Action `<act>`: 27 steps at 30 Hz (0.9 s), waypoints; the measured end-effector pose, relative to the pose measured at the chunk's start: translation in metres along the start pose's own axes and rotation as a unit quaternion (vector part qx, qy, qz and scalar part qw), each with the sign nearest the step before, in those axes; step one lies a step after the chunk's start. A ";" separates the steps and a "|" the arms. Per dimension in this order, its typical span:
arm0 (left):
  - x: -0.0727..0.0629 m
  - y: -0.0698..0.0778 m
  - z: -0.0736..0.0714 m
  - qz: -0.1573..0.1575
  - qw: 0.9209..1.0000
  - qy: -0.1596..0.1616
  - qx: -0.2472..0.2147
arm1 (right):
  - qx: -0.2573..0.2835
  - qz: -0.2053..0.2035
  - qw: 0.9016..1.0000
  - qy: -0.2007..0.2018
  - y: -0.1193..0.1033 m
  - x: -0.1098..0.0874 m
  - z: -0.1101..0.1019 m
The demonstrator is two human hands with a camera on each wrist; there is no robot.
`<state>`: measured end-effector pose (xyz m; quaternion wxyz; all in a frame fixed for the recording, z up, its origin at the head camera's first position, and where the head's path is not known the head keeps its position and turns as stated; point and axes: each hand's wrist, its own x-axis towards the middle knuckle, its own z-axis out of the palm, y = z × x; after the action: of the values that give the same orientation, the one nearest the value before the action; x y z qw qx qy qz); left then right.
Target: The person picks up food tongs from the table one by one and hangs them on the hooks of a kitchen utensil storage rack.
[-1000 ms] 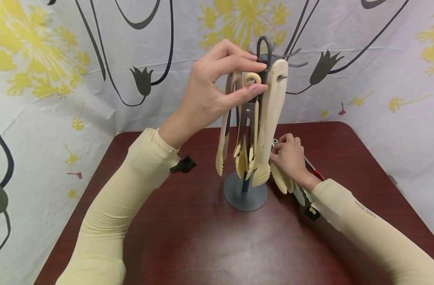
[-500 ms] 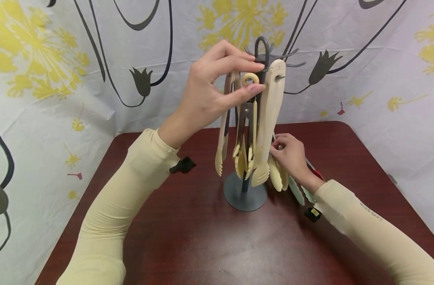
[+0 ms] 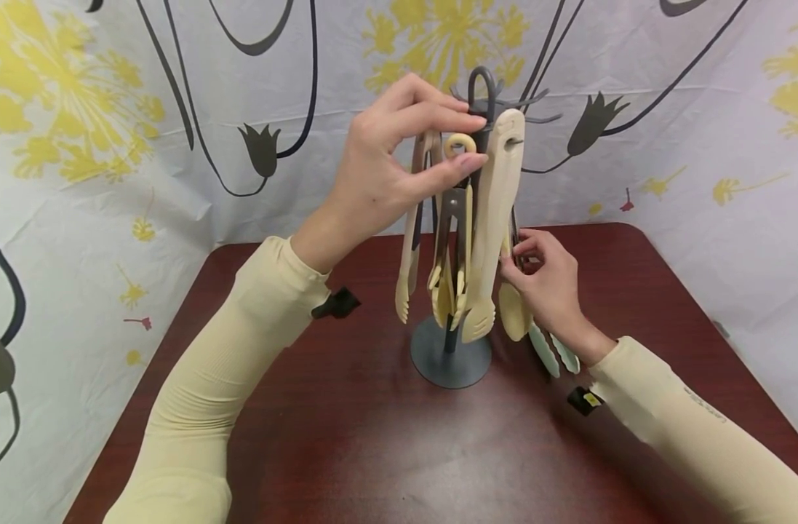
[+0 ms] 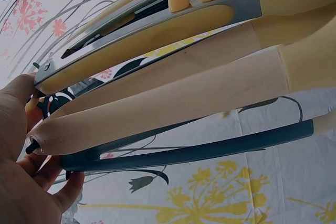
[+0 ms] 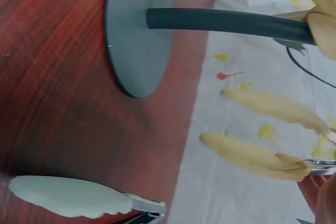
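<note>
A dark grey utensil stand (image 3: 451,367) carries several hanging tongs. My left hand (image 3: 399,142) grips its top, thumb and fingertips at the hub beside a yellow ring. Beige tongs (image 3: 497,204) hang from a front hook, with smaller metal-and-yellow tongs (image 3: 452,240) to their left. In the left wrist view, my left hand (image 4: 18,145) is at the upper ends of the beige tongs (image 4: 173,111). Right of the stand, my right hand (image 3: 549,280) pinches metal tongs with pale yellow tips (image 5: 247,158); the tips point down, above the table, and the fingers partly hide the metal arms.
Mint-green tongs (image 3: 554,353) lie on the red-brown table (image 3: 346,437) below my right hand. Bare hooks (image 3: 536,109) stick out at the right of the stand's top. A patterned white cloth (image 3: 176,94) hangs behind the table.
My right hand has lifted the yellow-tipped tongs upward from beside the mint-green ones, and they now hang tips-down near the stand. My left hand stays at the stand's top.
</note>
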<state>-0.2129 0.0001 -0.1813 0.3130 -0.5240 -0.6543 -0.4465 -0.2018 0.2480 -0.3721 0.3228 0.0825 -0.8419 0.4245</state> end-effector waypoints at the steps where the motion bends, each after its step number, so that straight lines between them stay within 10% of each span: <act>1: 0.000 0.000 0.000 0.000 1.000 0.001 0.000 | 0.007 -0.001 1.000 0.003 -0.002 0.000 -0.002; 9: 0.001 0.000 0.000 0.000 1.000 0.001 -0.001 | 0.117 0.002 0.993 0.032 -0.019 0.002 -0.011; 27: 0.000 0.000 0.001 0.002 1.000 0.000 0.003 | 0.232 -0.123 0.961 0.082 -0.051 0.002 -0.021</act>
<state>-0.2135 0.0011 -0.1814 0.3155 -0.5244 -0.6545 -0.4439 -0.1724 0.2326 -0.3283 0.4128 0.2233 -0.6739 0.5706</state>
